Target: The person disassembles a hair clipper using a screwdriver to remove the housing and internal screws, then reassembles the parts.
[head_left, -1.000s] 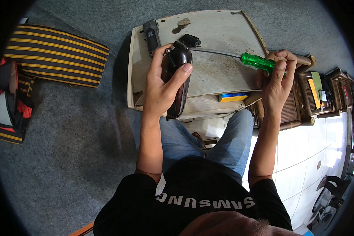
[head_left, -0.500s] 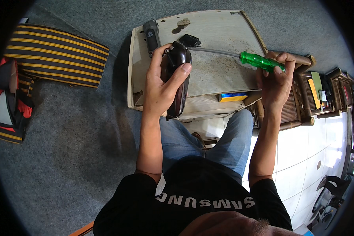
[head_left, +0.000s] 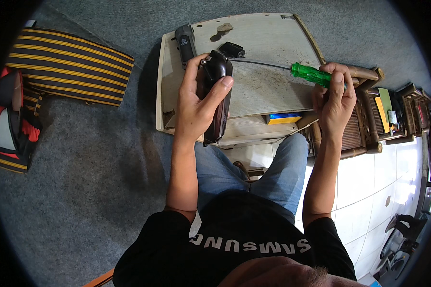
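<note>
Dark brown, glossy, elongated casing (head_left: 217, 68) is held lengthwise in a person's left hand (head_left: 195, 112), above the near left part of a pale wood-grain bench (head_left: 268, 33), the thumb laid across its face and the fingers wrapped around its far side. The right hand (head_left: 334, 107) holds a long-shafted screwdriver with a translucent green plastic handle (head_left: 305, 72), gripped by thumb and fingers toward its butt end; the thin metal shaft runs leftward to the casing's upper right side (whether the tip sits in a screw cannot be made out). Over the last half second the right thumb and fingers have drawn closer around the handle, while the casing and left hand have hardly moved, which suggests a fresh grip for turning with the casing kept steady. Just past the casing's top lies a small black block-shaped part (head_left: 232, 49), with a dark grey oblong device (head_left: 185, 42) to its left. A blue-and-yellow box (head_left: 283, 118) sits below the benchtop. Farther out, brown bamboo furniture (head_left: 352, 129) stands at right beside white floor tiles (head_left: 359, 182); a yellow-and-black striped cushion (head_left: 72, 67) lies on grey carpet (head_left: 91, 191) at left.
</note>
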Demonstrator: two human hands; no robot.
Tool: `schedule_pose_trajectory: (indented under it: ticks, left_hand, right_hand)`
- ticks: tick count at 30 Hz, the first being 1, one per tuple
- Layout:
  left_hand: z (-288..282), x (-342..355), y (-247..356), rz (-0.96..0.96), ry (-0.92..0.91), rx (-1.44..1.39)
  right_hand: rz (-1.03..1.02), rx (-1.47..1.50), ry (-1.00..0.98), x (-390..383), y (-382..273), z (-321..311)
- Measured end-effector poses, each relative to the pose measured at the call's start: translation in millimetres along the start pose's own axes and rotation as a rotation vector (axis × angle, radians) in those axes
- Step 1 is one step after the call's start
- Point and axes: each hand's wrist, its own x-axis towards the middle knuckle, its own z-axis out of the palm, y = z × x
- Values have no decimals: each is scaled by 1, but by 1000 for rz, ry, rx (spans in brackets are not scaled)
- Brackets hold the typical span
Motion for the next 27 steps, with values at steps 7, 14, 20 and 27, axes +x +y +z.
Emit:
schedule_pose_trajectory:
  ticks: [7,14,20,27]
  left_hand:
    - [0,0,0,1,-6,-6]
    - [0,0,1,4,0,7]
    - [0,0,-1,8,-4,7]
    - [1,0,-1,8,4,17]
  right_hand:
    - [-30,205,-49,3,-5,4]
    - [-29,26,-20,1,-6,6]
    - [-51,-18,-10,2,-5,8]
    - [-48,-16,10,2,-4,9]
